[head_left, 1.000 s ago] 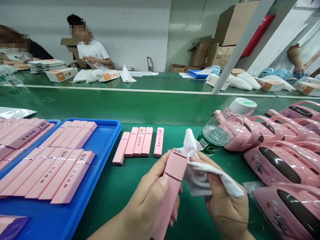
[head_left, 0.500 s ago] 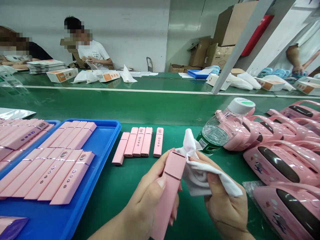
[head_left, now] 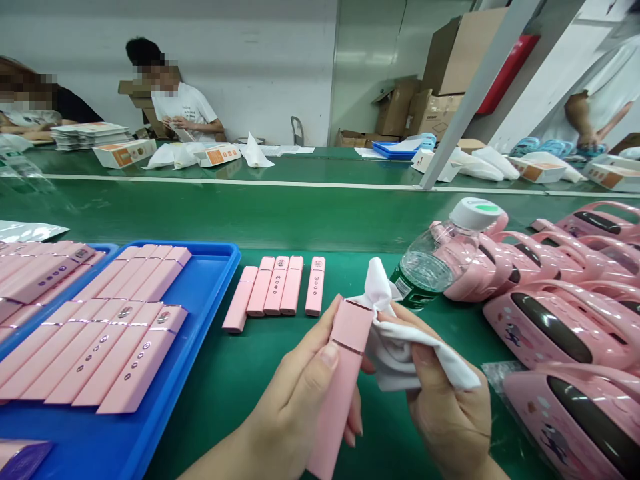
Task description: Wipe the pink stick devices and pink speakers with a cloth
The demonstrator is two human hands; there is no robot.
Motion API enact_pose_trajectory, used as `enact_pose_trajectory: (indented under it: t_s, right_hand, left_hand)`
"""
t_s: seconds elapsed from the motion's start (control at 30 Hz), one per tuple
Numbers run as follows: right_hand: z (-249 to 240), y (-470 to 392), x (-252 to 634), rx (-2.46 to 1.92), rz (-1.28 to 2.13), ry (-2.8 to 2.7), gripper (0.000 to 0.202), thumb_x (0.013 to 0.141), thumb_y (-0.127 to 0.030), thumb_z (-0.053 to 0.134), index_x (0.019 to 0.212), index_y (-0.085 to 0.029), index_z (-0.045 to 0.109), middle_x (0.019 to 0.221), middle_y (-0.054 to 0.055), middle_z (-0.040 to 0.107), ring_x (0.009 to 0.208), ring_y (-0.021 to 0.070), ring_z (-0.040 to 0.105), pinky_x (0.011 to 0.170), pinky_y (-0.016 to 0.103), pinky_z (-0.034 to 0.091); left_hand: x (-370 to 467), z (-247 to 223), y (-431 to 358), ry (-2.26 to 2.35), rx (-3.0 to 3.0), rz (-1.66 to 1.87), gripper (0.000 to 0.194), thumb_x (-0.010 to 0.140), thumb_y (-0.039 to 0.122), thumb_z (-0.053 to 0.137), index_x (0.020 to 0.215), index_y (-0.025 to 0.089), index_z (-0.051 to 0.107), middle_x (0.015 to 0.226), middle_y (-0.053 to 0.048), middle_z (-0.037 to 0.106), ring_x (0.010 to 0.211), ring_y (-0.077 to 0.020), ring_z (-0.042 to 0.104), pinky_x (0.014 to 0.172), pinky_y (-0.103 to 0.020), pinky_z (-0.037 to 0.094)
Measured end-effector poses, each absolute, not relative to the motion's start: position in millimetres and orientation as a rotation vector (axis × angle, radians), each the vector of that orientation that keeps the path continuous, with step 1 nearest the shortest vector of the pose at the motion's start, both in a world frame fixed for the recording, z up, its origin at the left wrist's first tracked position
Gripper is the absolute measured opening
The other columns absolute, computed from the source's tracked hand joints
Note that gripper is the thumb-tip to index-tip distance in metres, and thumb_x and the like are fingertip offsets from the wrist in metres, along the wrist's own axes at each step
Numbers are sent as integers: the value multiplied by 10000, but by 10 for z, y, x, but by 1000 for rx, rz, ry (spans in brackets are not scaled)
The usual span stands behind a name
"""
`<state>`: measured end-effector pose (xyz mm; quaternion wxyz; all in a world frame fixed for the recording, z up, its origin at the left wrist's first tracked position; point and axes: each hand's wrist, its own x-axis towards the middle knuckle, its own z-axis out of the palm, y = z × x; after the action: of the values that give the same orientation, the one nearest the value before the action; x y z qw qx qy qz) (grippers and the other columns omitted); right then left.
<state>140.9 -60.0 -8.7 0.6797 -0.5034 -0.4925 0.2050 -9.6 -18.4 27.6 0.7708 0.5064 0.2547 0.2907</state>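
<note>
My left hand (head_left: 300, 387) is wrapped around a long pink stick-shaped device (head_left: 340, 380), tilted with its squared top end away from me. A thin shiny band crosses it near that end. In my right hand (head_left: 447, 407) is a bunched white cloth (head_left: 395, 353), one part of it touching the device's top edge. Behind my hands, several similar pink devices (head_left: 275, 287) lie on the green surface, some with a column of small round marks.
Blue trays (head_left: 200, 320) of pink devices stand on the left. A water bottle (head_left: 425, 267) stands beyond my right hand. Glossy pink handled cases (head_left: 560, 323) crowd the right side. Across the green bench (head_left: 240, 210), people sit and stand near boxes.
The left thumb has shifted slightly up along the device. The cloth stays at the device's top end, and the view has moved a little.
</note>
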Motion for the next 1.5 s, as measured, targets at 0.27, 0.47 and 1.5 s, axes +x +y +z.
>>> enact_pose_trajectory:
  t_s: [0.27, 0.47, 1.5]
  right_hand:
    - [-76, -619, 1425, -1146, 618, -1182, 335, 884, -276, 526, 1214, -293, 580, 1204, 45, 624, 956, 233, 648, 770, 327, 554]
    - [27, -585, 1331, -873, 1051, -1070, 410, 845, -276, 590, 1247, -276, 509, 666, -15, 650, 429, 143, 589, 384, 244, 517]
    - [34, -558, 1379, -1096, 791, -1037, 203, 846, -278, 610, 1036, -347, 626, 954, -36, 671, 869, 127, 626, 780, 201, 507]
  left_hand:
    - [-87, 318, -190, 634, 1076, 540, 667, 886, 523, 366, 1428, 161, 219, 613, -12, 564, 512, -108, 513, 500, -218, 451]
    - [-48, 345, -250, 740, 1243, 613, 574, 866, 448, 477, 1374, 196, 385, 847, -47, 595, 676, -127, 547, 618, -243, 493]
    - [-130, 277, -141, 758, 1919, 666, 433, 935, 266, 358, 1366, 312, 368, 972, -1, 538, 897, -88, 553, 840, -182, 471]
